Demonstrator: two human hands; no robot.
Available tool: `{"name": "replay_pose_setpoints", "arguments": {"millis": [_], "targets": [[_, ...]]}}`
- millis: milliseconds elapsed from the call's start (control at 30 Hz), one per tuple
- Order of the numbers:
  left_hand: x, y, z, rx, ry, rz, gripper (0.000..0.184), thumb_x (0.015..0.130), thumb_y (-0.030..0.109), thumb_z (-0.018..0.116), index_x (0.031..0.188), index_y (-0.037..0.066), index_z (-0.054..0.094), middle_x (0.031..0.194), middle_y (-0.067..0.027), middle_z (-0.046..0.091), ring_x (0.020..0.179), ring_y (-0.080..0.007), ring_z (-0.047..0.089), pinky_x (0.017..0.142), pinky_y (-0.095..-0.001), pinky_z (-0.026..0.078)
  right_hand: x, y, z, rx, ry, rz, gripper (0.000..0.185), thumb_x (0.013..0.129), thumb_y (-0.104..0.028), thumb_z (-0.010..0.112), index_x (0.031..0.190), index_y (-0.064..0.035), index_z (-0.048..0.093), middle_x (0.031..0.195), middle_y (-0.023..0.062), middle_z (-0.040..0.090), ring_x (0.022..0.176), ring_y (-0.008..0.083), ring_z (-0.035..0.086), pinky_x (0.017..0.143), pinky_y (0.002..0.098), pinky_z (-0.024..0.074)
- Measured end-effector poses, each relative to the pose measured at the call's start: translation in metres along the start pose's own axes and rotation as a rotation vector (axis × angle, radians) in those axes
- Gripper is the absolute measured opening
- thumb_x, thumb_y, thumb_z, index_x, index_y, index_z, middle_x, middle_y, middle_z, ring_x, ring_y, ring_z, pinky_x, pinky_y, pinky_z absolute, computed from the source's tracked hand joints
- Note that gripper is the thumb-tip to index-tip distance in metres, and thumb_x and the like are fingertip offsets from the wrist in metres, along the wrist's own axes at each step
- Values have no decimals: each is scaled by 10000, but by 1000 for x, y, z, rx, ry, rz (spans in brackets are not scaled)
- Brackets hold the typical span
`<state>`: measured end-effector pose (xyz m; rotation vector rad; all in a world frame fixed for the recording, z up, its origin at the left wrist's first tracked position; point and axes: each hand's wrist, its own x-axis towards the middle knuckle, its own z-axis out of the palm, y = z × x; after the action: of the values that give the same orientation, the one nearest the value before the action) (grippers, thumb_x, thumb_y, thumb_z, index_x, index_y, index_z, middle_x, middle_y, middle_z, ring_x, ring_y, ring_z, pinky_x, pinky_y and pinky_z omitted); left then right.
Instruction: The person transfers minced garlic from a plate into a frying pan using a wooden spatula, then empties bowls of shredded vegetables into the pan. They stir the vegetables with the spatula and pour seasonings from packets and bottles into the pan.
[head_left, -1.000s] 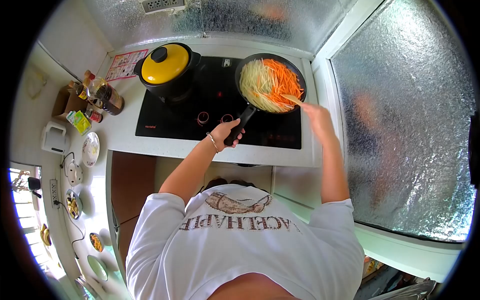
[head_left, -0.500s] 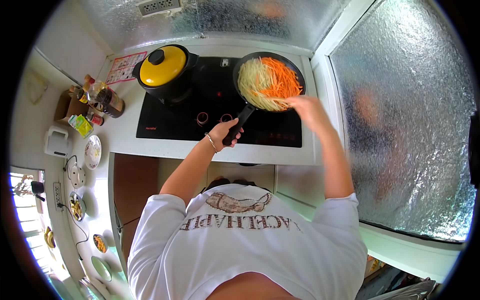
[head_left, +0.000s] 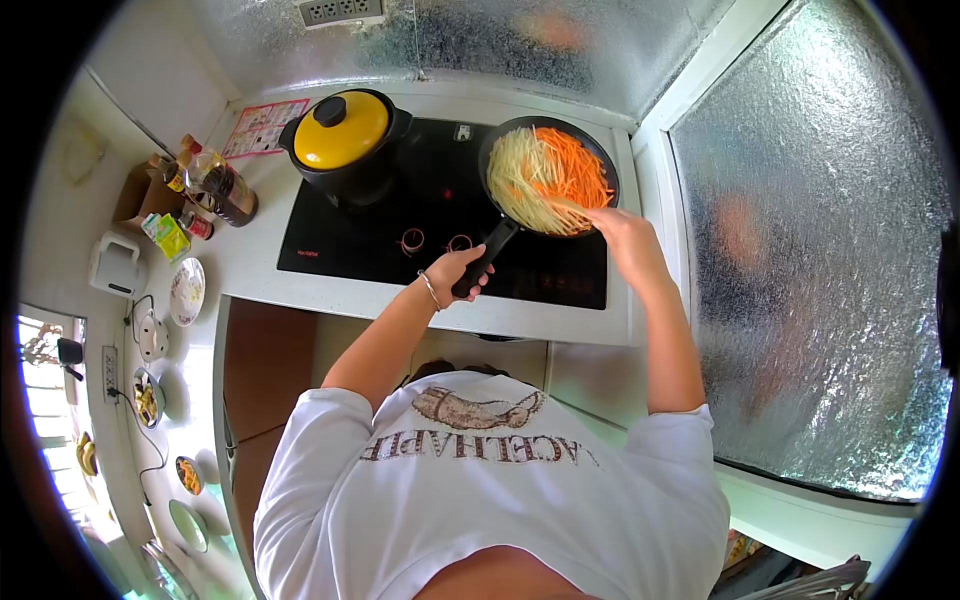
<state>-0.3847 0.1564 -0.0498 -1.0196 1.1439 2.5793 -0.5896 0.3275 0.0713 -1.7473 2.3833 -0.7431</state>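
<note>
A black frying pan point(head_left: 487, 150) sits on the right side of the cooktop, holding pale shredded vegetable point(head_left: 518, 170) on the left and shredded carrot point(head_left: 578, 165) on the right. My left hand point(head_left: 462, 273), a bracelet at its wrist, is wrapped round the pan handle point(head_left: 490, 255). At the pan's lower right rim, my right hand point(head_left: 625, 235) is closed on a thin pale wooden utensil point(head_left: 570, 205). The utensil reaches into the shreds; its exact kind is hard to tell against them.
A black pot with a yellow lid point(head_left: 342, 130) stands on the left of the black cooktop point(head_left: 400, 260). Bottles point(head_left: 225, 190), a spice packet point(head_left: 167, 237), a plate point(head_left: 187, 290) and several bowls line the left counter. A textured glass panel point(head_left: 800, 250) borders the right.
The view has shifted slightly, so the cooktop sits a little lower. My right hand stays at the pan's lower right rim with the utensil; my left hand keeps hold of the handle.
</note>
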Motion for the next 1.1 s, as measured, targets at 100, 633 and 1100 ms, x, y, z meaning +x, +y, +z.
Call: {"name": "replay_pose_setpoints", "arguments": {"millis": [100, 633, 1100], "targets": [[-1, 1, 2, -20, 5, -39, 373, 915, 372, 418, 781, 42, 529, 590, -28, 498, 435, -133, 443, 399, -256, 362, 10, -1, 24, -3, 90, -198, 227, 808, -46, 470, 975, -24, 622, 959, 147, 625, 908, 300, 583, 787, 352, 466], [-4, 2, 5, -32, 16, -46, 376, 923, 372, 403, 890, 28, 552, 616, -36, 502, 445, -127, 444, 412, -251, 380, -34, 43, 34, -42, 349, -50, 246, 794, 11, 486, 1000, -36, 610, 959, 156, 622, 852, 310, 592, 728, 376, 481], [-13, -18, -23, -17, 58, 182, 345, 927, 336, 409, 1062, 38, 517, 876, -108, 608, 727, -174, 579, 674, -292, 475, -39, 78, 40, 1463, 663, 506, 268, 873, -67, 526, 1089, 91, 532, 1004, 139, 590, 877, 191, 593, 786, 230, 488]]}}
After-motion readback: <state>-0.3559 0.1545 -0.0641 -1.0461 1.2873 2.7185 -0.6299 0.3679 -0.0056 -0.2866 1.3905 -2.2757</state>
